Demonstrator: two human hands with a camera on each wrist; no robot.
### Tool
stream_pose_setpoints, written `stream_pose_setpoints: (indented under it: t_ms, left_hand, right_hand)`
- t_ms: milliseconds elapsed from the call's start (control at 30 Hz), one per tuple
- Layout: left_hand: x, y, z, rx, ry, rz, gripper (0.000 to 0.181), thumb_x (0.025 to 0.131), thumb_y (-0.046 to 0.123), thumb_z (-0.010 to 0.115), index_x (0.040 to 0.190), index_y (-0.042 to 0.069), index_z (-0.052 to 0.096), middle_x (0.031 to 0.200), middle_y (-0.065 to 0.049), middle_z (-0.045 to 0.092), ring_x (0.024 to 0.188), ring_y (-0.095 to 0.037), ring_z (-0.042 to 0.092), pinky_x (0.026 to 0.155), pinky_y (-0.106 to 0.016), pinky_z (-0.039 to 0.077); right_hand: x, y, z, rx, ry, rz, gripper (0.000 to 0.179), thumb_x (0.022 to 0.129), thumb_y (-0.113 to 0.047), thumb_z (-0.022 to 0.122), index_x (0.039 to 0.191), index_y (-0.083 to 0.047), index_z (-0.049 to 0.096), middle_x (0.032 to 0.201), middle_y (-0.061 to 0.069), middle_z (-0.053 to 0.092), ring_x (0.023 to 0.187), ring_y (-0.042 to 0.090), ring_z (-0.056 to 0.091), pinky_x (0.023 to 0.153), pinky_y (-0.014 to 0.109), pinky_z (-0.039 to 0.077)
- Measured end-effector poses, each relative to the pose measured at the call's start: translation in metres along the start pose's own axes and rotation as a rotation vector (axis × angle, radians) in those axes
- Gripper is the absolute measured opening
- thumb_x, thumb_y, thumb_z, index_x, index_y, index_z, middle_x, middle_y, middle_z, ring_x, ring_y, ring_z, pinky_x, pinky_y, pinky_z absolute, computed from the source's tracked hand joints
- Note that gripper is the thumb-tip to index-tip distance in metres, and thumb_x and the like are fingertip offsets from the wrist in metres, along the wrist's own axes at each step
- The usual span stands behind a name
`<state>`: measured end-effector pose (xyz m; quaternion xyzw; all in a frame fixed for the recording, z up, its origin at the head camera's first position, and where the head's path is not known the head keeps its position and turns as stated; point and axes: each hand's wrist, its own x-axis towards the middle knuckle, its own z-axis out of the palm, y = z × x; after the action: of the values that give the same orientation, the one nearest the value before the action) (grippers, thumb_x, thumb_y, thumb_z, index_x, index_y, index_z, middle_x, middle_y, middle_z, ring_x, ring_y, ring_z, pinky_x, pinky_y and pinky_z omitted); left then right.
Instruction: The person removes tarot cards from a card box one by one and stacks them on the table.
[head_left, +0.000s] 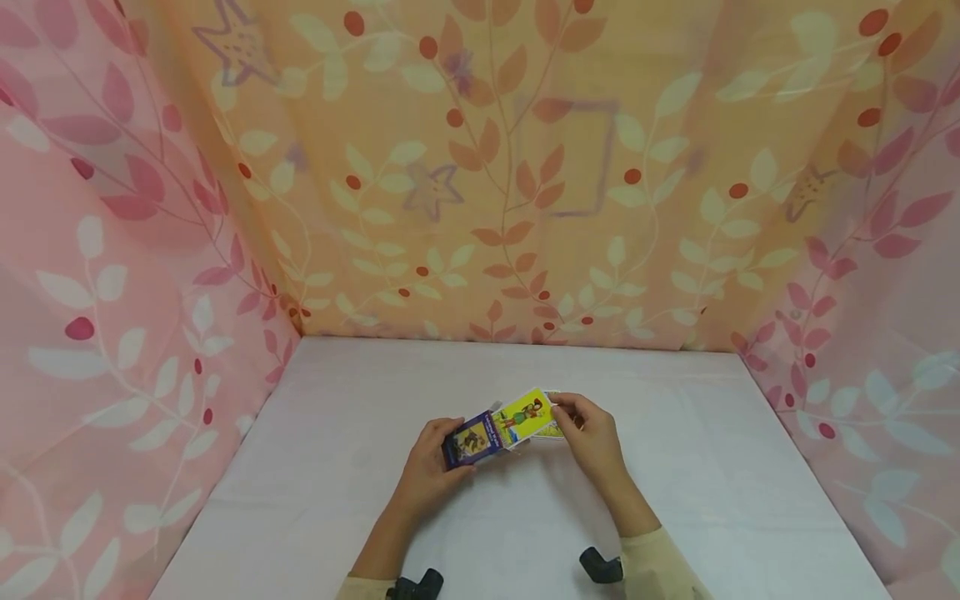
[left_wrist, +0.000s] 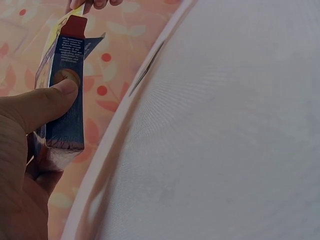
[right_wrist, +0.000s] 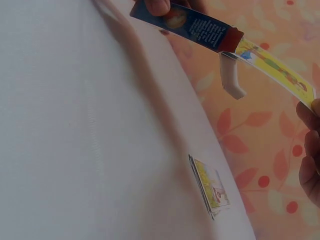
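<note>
My left hand grips a dark blue card box, tilted above the table, with its thumb along the narrow printed side. From the box's opened end a yellow picture card sticks out, showing a drawn figure. The outer end of this card is pinched by my right hand, while its other end is still inside the box. In the right wrist view the card looks slightly bent, and a white flap hangs from the box. How many cards remain inside is hidden.
A small stack of picture cards lies on the white tabletop, partly covered by the held card in the head view. Patterned cloth hangs behind the table and along both sides.
</note>
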<state>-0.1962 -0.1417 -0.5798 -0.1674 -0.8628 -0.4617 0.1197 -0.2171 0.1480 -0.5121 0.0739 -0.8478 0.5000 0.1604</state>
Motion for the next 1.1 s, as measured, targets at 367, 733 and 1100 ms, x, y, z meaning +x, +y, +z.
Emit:
stream_pose_setpoints:
  t_ms: [367, 733, 1100]
  left_hand:
    - [0.001, 0.001, 0.003, -0.019, 0.001, -0.028, 0.08, 0.074, 0.02, 0.093, 0.144, 0.023, 0.054, 0.138, 0.003, 0.053, 0.131, -0.018, 0.054, 0.112, -0.047, 0.046]
    - [0.002, 0.003, 0.0, -0.026, 0.011, -0.053, 0.078, 0.074, 0.02, 0.093, 0.142, 0.026, 0.055, 0.137, 0.004, 0.053, 0.132, -0.02, 0.054, 0.114, -0.048, 0.043]
    - [-0.002, 0.001, -0.001, -0.009, 0.011, -0.052, 0.077, 0.073, 0.022, 0.094, 0.139, 0.026, 0.054, 0.137, 0.006, 0.053, 0.13, -0.016, 0.054, 0.114, -0.047, 0.044]
  right_hand:
    - [0.012, -0.004, -0.017, -0.037, -0.027, -0.035, 0.015, 0.099, -0.017, 0.07, 0.113, -0.014, 0.074, 0.092, -0.002, 0.071, 0.078, 0.017, 0.058, 0.064, 0.02, 0.049]
    - [0.031, 0.0, -0.031, -0.097, -0.047, -0.116, 0.015, 0.098, -0.015, 0.071, 0.112, -0.013, 0.074, 0.092, -0.002, 0.07, 0.079, 0.015, 0.056, 0.065, 0.021, 0.047]
    - [0.056, 0.008, -0.035, -0.148, -0.082, -0.127, 0.015, 0.099, -0.015, 0.068, 0.113, -0.013, 0.075, 0.093, 0.001, 0.069, 0.081, 0.016, 0.056, 0.068, 0.023, 0.046]
